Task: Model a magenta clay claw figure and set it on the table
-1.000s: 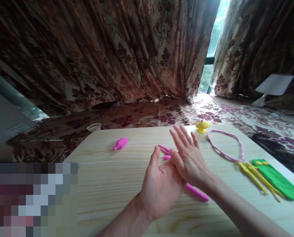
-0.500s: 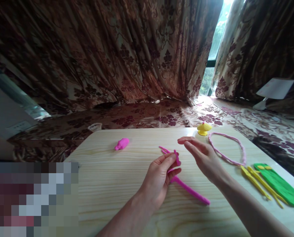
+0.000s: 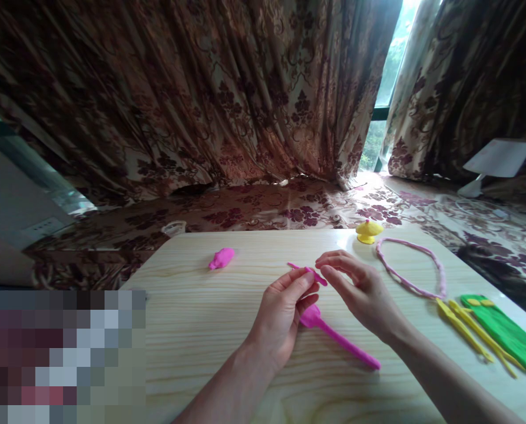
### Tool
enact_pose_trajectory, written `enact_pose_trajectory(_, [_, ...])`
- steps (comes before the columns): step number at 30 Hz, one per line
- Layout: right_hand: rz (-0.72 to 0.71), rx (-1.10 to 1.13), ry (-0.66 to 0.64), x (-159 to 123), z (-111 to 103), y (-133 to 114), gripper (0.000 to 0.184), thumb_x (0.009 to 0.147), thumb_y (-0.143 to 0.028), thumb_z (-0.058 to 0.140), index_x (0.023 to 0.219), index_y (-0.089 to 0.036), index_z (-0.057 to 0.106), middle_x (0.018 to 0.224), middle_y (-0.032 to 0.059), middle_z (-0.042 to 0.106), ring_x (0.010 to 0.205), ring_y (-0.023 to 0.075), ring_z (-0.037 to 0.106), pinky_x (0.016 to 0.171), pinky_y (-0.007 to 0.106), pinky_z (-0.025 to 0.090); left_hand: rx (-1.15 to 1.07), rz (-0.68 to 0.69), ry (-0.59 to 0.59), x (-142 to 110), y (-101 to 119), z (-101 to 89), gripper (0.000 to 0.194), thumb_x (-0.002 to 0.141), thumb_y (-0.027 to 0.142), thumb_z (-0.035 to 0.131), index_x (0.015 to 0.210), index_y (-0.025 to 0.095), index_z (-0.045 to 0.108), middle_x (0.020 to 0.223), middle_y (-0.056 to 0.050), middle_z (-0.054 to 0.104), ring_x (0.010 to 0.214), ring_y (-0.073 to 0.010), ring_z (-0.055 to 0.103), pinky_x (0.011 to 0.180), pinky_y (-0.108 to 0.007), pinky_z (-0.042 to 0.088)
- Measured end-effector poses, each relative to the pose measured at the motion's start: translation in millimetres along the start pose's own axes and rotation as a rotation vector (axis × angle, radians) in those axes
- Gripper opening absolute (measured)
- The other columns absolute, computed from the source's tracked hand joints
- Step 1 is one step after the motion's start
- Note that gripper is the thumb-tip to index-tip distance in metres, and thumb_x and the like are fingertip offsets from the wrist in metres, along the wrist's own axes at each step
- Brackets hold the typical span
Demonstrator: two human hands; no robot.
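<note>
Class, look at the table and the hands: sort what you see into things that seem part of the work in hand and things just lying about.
In the work, it seems:
- pink strip, pinched by the left hand
- right hand, close by
- pink stick, below the hands

Lying about:
- pink lump
- yellow piece
- pink ring
- yellow strips
- green slab

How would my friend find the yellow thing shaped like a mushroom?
Look along the far edge of the table, near the pink ring. The mushroom shape stands there, yellow with a tiny pink dot on top, unlike the long yellow sticks.
</note>
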State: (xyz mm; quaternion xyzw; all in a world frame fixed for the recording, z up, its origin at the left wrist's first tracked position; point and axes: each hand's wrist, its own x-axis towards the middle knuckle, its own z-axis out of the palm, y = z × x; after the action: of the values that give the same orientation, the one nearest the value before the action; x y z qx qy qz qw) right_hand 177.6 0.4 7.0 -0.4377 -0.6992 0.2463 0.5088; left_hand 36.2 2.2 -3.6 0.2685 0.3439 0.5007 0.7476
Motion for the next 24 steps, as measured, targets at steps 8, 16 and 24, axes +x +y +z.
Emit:
enact_pose_trajectory(8, [-0.072, -0.072, -0.047, -5.1, 4.4, -1.4, 0.014, 0.081, -0.013, 0.055, 0.091, -0.020, 0.062, 0.086, 0.0035, 0.059, 0.081, 0.0164, 0.058, 0.072, 0.030, 0.049, -0.058, 0.002, -0.104, -1.6, 1.4, -1.6, 0.013, 0.077, 0.023, 0.064, 0.086, 0.014, 0.066, 0.084, -0.003, 0.067, 0.077, -0.0092, 0.059, 0.074, -0.020, 0.047])
enact_pose_trajectory(16, [-0.112, -0.165, -0.024, -4.3, 1.9, -0.7, 0.012, 0.081, -0.014, 0.056, 0.089, -0.021, 0.061, 0.087, 0.0040, 0.056, 0.081, 0.0169, 0.056, 0.071, 0.030, 0.047, -0.018, 0.015, -0.101, -1.6, 1.8, -0.3, 0.014, 0.079, 0.023, 0.062, 0.089, 0.015, 0.065, 0.089, -0.004, 0.065, 0.080, -0.0097, 0.057, 0.073, -0.020, 0.046])
enact_pose_trajectory(24, [-0.176, -0.168, 0.000, -4.8, 2.8, 5.4, 0.008, 0.080, -0.012, 0.056, 0.084, -0.017, 0.061, 0.083, 0.0039, 0.056, 0.076, 0.0150, 0.055, 0.066, 0.027, 0.046, -0.002, 0.020, -0.117, -1.6, 0.1, -2.0, 0.013, 0.079, 0.023, 0.061, 0.088, 0.014, 0.064, 0.092, -0.005, 0.062, 0.084, -0.0118, 0.055, 0.076, -0.024, 0.045])
